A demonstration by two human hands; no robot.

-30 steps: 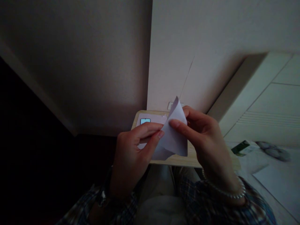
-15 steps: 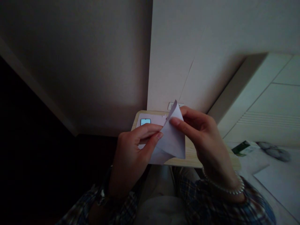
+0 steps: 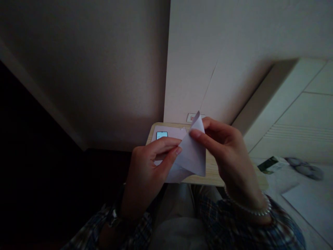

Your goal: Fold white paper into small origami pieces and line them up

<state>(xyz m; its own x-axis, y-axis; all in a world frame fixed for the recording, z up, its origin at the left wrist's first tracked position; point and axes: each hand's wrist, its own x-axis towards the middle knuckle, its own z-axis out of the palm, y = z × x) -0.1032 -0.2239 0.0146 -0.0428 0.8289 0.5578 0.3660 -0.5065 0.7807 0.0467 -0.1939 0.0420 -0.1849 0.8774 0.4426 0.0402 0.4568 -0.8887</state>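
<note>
A folded sheet of white paper (image 3: 191, 156) is held up between both hands above a small wooden table (image 3: 208, 175). My left hand (image 3: 148, 170) pinches the paper's left edge between thumb and forefinger. My right hand (image 3: 226, 152) pinches the upper corner, with the paper's tip sticking up past the fingers. A bead bracelet circles my right wrist. Both sleeves are plaid.
A phone (image 3: 161, 134) with a lit screen lies on a pale sheet at the table's far left. A wall socket (image 3: 192, 117) sits behind the table. A green box (image 3: 270, 163) and papers lie on a light surface to the right. The left side is dark.
The paper has been folded a little tighter and its raised tip has shifted slightly. Both hands keep their grip and stay almost in place.
</note>
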